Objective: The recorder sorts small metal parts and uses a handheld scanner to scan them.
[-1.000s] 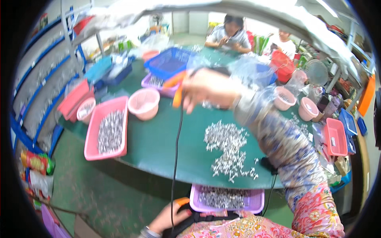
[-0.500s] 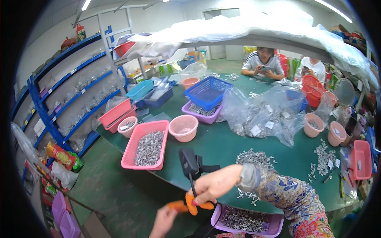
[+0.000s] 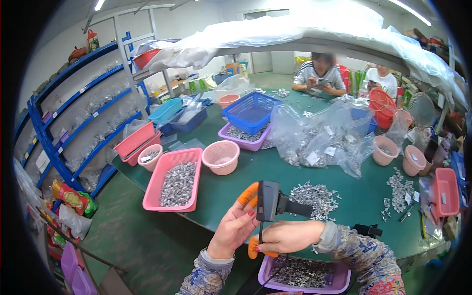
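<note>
In front of me a black box-shaped device (image 3: 267, 201) with a black strap (image 3: 297, 209) and a thin cable is held up above the table's near edge. My left hand (image 3: 231, 228) grips its left side, with orange finger cots on its fingertips. Just below the device, my right hand (image 3: 287, 237) is closed, its fingers pinching the cable (image 3: 260, 230); an orange cot shows there too. Beneath my right hand is a purple basket (image 3: 339, 282) of small silvery metal parts. More such parts lie in a heap (image 3: 314, 199) behind the strap.
A pink basket (image 3: 196, 182) of metal parts and a pale pink bowl (image 3: 221, 158) stand left. Filled clear bags (image 3: 319, 140) and a blue basket (image 3: 248, 113) sit farther back. Another black device (image 3: 368, 230) shows beside my right sleeve. Two people (image 3: 319, 81) sit across the table.
My left hand has come up from below to the device. The device has moved right and turned upright. My right hand has shifted right and stays at the cable.
</note>
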`<state>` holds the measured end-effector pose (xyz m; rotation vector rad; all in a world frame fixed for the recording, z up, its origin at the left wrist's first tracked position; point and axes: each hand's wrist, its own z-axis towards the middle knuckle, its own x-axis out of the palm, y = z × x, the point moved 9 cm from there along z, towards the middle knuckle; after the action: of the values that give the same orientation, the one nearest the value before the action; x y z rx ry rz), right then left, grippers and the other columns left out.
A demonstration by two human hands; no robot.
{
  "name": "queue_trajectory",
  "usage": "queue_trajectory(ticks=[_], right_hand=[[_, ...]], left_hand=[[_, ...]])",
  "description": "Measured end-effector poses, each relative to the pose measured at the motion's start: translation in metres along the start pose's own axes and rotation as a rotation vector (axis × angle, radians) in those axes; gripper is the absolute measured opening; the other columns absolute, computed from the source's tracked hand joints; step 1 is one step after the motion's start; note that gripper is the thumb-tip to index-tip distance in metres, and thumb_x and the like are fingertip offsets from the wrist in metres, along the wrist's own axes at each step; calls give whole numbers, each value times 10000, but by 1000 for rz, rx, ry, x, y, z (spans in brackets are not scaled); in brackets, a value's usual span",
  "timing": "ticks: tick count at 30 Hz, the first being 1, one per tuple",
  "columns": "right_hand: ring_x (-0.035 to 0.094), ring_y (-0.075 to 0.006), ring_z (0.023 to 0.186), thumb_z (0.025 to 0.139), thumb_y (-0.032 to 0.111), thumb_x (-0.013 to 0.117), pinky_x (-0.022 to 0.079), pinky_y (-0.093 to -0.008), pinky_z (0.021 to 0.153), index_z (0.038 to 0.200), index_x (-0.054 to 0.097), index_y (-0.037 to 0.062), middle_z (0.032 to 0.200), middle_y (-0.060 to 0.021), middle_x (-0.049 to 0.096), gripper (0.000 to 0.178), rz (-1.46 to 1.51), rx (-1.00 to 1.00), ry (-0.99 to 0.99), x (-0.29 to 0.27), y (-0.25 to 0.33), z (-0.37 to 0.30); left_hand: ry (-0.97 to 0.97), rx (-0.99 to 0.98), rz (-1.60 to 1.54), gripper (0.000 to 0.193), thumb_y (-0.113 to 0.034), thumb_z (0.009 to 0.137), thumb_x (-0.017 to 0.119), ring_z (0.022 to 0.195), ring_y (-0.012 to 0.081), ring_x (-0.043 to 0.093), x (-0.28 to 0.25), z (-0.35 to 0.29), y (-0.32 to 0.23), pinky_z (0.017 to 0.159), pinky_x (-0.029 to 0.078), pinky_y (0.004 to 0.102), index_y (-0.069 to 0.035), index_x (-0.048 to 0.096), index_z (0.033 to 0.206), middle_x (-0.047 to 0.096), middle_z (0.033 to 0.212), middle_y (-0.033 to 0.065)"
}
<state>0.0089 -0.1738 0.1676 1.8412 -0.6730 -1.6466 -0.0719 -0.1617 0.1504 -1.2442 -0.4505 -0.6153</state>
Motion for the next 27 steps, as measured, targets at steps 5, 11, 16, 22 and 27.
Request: queue_trajectory(ticks=[5,11,16,22,27], right_hand=[[610,-296,853,1060,354,447,481,-399,800,1059,619,-4,876,-121,618,397,185,116,73,-1,-22,-2],[594,-310,885,1058,373,454,476,-402,823,1055,630,-20,911,-145,601,430,181,48,172,5,-14,-7],[667,-145,841,958,260,676,559,-312,725,1235,619,39,1029,-111,694,360,361,350,-329,-43,-68,-64],[645,-152,993,820,19,770,548,-333,872,1416,438,26,1251,-87,610,683,470,16,-1022,-81,-63,-72],[601,-112,976,787,40,771,494,-273,839,1194,611,8,1044,-40,663,438,528,130,-1062,-87,-74,-63]], left_hand=[[76,54,200,805,16,868,673,1223,226,580,8,20,12,1012,493,360,-94,294,1570,471,1487,145],[28,55,521,617,15,873,674,1110,147,609,2,40,18,959,502,295,-27,461,1450,615,1259,82],[-328,373,1146,498,55,840,616,907,185,655,5,31,-39,780,520,310,-11,564,1330,622,1033,120],[-286,459,1278,707,28,781,613,842,356,654,34,42,-29,752,513,425,-41,416,1457,603,918,190],[-206,254,721,762,86,844,609,943,198,655,2,52,-5,808,518,324,-64,295,1522,618,1083,113]])
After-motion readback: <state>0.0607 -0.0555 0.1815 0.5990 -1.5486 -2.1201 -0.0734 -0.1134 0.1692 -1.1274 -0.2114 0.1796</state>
